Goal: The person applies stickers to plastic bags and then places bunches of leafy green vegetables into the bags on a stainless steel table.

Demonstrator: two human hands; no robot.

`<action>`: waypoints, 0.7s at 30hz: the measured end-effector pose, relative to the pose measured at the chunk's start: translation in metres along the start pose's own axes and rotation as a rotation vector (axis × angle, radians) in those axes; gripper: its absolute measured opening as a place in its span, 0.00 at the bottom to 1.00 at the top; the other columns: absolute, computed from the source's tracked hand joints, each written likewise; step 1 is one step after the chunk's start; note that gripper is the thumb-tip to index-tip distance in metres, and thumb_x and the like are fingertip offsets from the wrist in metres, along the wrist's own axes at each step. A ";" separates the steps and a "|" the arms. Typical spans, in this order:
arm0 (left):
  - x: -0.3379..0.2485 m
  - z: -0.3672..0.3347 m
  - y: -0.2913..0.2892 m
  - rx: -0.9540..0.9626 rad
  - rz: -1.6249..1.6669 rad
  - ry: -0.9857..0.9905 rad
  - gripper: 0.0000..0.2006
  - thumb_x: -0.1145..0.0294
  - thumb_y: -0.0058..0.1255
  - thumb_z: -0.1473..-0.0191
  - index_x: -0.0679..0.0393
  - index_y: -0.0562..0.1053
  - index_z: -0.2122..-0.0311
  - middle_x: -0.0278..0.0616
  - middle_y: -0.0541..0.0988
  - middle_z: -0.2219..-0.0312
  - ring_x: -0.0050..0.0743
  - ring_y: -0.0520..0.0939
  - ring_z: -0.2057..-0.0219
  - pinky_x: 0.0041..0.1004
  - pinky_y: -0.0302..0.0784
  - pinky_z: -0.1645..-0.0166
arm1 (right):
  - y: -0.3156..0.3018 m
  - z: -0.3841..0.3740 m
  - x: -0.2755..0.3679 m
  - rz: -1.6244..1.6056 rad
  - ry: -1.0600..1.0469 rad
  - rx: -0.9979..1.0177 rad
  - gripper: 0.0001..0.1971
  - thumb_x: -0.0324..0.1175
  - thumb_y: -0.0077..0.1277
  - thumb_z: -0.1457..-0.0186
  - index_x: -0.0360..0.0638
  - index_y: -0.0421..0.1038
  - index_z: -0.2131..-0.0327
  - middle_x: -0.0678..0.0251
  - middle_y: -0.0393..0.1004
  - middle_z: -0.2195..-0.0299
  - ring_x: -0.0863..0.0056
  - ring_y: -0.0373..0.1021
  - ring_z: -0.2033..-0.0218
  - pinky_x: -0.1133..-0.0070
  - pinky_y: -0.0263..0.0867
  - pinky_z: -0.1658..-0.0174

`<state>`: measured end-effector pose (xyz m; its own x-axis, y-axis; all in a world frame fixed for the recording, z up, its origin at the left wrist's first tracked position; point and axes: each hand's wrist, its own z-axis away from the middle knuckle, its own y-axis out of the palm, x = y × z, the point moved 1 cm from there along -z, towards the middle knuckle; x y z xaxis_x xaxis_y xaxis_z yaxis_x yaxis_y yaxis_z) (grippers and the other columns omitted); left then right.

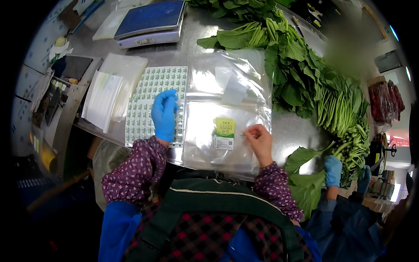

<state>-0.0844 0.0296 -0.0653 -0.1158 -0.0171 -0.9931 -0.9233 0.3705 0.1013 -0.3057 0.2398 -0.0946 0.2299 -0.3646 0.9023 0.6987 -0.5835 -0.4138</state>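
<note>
My left hand (164,117), in a blue glove, is over a sheet of small green-and-white stickers (142,109); its fingers are loosely bent and a little apart, with nothing seen in them. My bare right hand (260,144) pinches thumb and forefinger together just right of a green-and-white label (224,133). A tiny greenish bit shows at those fingertips, too small to name. The label lies on a clear plastic bag (200,155), flat on the metal table. Beyond it lies more clear plastic (203,65).
Leafy greens (297,70) are heaped along the right and far side. A stack of clear bags (104,96) lies left of the stickers. Farther back stands a scale with a blue top (150,19). At right, a co-worker's blue-gloved hand (333,171) is beside the greens.
</note>
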 end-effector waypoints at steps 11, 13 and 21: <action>0.032 0.021 0.009 0.828 -0.935 0.425 0.07 0.61 0.52 0.53 0.51 0.75 0.74 0.36 0.74 0.75 0.36 0.76 0.72 0.32 0.71 0.67 | -0.002 -0.016 -0.003 0.408 -0.037 -0.100 0.15 0.36 0.62 0.61 0.40 0.66 0.78 0.64 0.67 0.84 0.69 0.65 0.81 0.75 0.62 0.75; 0.035 0.013 0.008 0.749 -0.786 0.231 0.06 0.63 0.50 0.50 0.52 0.75 0.73 0.36 0.75 0.76 0.31 0.75 0.75 0.29 0.71 0.69 | -0.033 -0.026 -0.025 0.141 0.034 -0.272 0.10 0.31 0.61 0.58 0.41 0.68 0.76 0.73 0.67 0.83 0.85 0.62 0.80 0.84 0.60 0.76; -0.001 0.017 -0.008 -0.009 -0.030 0.014 0.08 0.67 0.44 0.43 0.59 0.72 0.65 0.32 0.72 0.75 0.15 0.68 0.78 0.19 0.66 0.73 | 0.012 -0.008 0.018 -0.055 -0.030 0.138 0.10 0.22 0.57 0.57 0.41 0.66 0.71 0.73 0.70 0.76 0.87 0.66 0.75 0.88 0.64 0.70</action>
<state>-0.0703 0.0424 -0.0658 -0.0930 -0.0414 -0.9948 -0.9299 0.3608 0.0719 -0.2983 0.2208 -0.0846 0.2078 -0.3116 0.9272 0.7968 -0.4959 -0.3453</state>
